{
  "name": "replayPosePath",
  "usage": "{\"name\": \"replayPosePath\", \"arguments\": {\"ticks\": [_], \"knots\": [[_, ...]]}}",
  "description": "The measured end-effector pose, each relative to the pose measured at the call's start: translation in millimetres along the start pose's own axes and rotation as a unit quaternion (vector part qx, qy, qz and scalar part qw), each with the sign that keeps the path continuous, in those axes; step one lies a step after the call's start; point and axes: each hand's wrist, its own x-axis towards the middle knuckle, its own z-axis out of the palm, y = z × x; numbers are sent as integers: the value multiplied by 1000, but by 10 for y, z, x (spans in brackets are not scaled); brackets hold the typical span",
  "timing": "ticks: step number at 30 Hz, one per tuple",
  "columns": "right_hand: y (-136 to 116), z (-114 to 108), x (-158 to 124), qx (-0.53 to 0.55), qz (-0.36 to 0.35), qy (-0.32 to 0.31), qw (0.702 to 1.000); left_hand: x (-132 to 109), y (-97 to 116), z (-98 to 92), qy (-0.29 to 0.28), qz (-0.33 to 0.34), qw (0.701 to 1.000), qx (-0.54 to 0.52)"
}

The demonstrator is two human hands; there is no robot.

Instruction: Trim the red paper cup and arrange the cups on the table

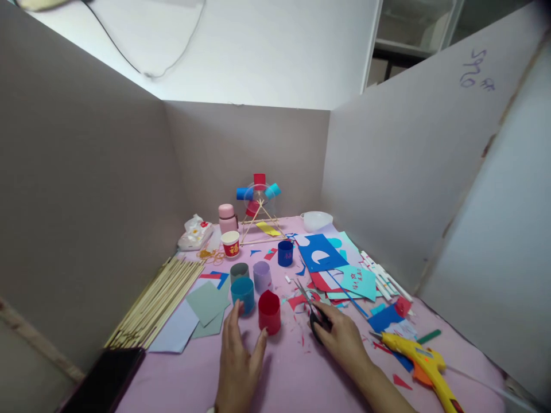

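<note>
left hand (239,361) spread beside red tube (269,312) | right hand (340,338) gripping scissors (312,312) | pink table (297,373), walled booth

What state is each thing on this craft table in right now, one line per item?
left hand: open, fingertips beside the red paper cylinder.
right hand: resting on the scissors.
red paper cylinder: upright.
teal paper cylinder: upright.
scissors: lying flat, blades look shut.
glue gun: lying on its side.
paper cup: upright.
pink bottle: upright, capped.
paper wheel model: standing.
wooden sticks: lying bundled.
</note>
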Motion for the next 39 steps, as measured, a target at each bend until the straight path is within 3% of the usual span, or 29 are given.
{"name": "replayPosePath", "arguments": {"ticks": [2, 5, 10, 15, 19, 25, 31, 39], "knots": [[7, -22, 10, 35, 10, 8, 999, -84, 44, -88, 36, 45, 998, 3], [21, -97, 29, 117, 54, 19, 992, -254, 92, -199, 33, 83, 996, 3], [28, -191, -124, 283, 121, -1, 952, -428, 114, -274, -17, 65, 998, -7], [-4, -123, -435, 330, 107, 31, 937, -374, 124, -254, -50, 49, 997, -23], [3, -95, -539, 300, 65, 46, 951, -330, 141, -243, -53, 57, 997, -28], [42, -148, -521, 175, 12, 115, 978, -278, 138, -234, -55, 84, 994, -32], [126, -110, -450, 90, 8, 160, 983, -241, 107, -213, -62, 104, 992, -27], [263, -31, -420, 46, 0, 161, 986, -288, 96, -183, -83, 111, 990, -17]]}}
